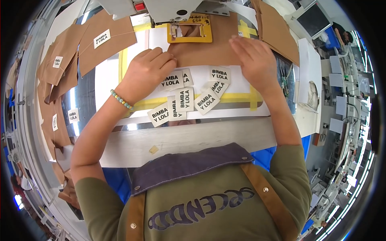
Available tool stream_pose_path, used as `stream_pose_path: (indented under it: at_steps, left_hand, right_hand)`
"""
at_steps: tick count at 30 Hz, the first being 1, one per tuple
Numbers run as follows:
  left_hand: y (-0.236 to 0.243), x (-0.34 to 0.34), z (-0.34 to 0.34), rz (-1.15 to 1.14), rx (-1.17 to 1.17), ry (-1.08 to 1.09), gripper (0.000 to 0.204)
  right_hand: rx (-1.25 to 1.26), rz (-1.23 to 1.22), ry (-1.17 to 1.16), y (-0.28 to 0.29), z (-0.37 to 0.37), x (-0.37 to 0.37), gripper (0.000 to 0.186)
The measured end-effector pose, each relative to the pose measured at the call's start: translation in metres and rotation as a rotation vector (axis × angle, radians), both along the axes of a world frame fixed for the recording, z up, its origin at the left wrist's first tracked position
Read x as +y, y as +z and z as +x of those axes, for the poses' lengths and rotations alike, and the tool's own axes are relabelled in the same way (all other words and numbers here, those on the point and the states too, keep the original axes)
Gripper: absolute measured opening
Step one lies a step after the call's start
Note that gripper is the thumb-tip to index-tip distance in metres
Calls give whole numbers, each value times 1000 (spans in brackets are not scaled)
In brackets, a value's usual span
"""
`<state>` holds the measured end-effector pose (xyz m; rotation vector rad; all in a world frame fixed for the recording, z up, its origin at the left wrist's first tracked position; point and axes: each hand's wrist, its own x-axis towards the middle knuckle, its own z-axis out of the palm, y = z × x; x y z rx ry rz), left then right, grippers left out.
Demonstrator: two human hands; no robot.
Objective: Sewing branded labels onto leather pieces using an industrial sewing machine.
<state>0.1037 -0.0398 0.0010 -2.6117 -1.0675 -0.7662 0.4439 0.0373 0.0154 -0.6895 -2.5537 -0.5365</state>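
Observation:
A brown fabric-like panel [219,50] lies under the head of a white sewing machine [171,9]. A yellow rectangular frame [189,40] with a window in it rests on the panel, below the machine head. My left hand [150,66] is at the panel's near left corner, its fingers curled closed; whatever sits between the fingertips is hidden. On the panel's right side my right hand [255,58] rests with its fingers stretched forward, holding nothing visible. Several white labels with black print, among them a label [207,101], lie scattered and partly overlapping between my hands.
At the left, brown pieces [106,42] bearing white labels overlap, with thread running across them. A stack of brown panels [277,30] stands at the far right. Yellow tape [161,100] marks the white work surface. A white box [309,76] stands right of my right arm.

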Motion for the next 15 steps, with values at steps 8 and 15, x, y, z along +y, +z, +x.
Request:
stream_pose_path:
  at_steps: [8,15]
  left_hand:
    - [-2,14,27,-7,116,-39,18]
    - [-7,26,16,46,193,-5,19]
  right_hand:
    - [136,80,-242,7,10,-13,50]
    - [390,-490,-132,-7,13,-15,52]
